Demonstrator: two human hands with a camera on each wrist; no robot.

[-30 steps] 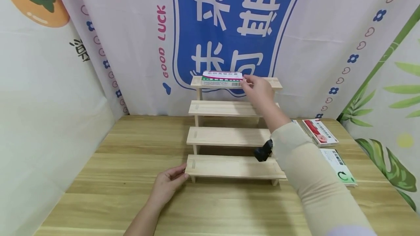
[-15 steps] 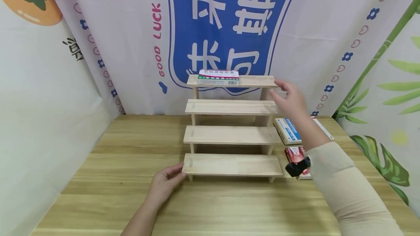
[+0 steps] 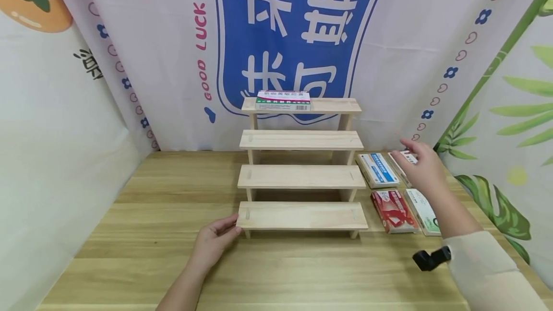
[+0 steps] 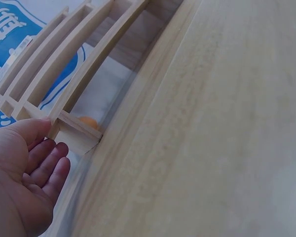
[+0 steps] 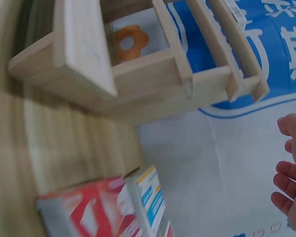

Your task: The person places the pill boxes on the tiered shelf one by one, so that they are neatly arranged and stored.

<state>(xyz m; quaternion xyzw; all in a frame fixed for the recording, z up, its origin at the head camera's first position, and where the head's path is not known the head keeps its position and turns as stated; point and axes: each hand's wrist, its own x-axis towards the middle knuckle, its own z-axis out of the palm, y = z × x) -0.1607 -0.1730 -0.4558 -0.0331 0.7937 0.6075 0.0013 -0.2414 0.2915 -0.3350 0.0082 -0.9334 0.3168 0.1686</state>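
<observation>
Box [image 3: 409,156] lies partly hidden behind the right hand [image 3: 423,169].

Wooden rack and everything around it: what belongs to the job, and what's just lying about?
Likely part of the job:
wooden rack, pinched by the left hand
box on its top tier
four boxes beside it

Likely just surroundings:
table
printed cloth

White cloth [image 3: 173,61] beyond the wood-grain desk [image 3: 151,234] bears a blue panel [image 3: 291,56], pink lettering [image 3: 201,52], an orange fruit [image 3: 47,4] and green leaves [image 3: 527,109]
</observation>
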